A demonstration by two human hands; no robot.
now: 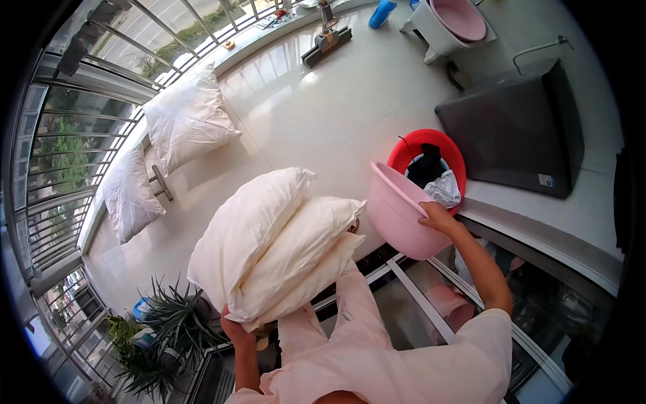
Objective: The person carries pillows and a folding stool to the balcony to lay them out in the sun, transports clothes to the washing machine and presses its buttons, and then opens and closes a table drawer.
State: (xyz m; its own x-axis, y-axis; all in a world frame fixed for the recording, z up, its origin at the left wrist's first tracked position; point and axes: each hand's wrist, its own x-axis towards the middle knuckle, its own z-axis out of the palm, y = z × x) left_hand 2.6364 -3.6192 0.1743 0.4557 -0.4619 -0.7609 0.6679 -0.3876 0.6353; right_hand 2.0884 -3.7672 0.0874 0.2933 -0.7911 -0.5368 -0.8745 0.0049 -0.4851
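Note:
A stack of cream-white pillows (276, 246) hangs in front of my body, with my left hand (237, 328) closed on its lower left edge. On the right, my right hand (437, 219) grips the rim of a pink basin (404, 215), which is tilted on its side. Just behind that basin stands a red basin (459, 158) with dark and whitish clothes (444, 188) in it. The underside of the pillows and most of my left fingers are hidden.
Two white pillows (188, 118) lean by the railing at the left. Potted plants (178, 320) stand at the lower left. A dark washing machine (515, 135) is at the right, a mop (327, 46) at the top, and a sliding door frame (424, 303) beside my body.

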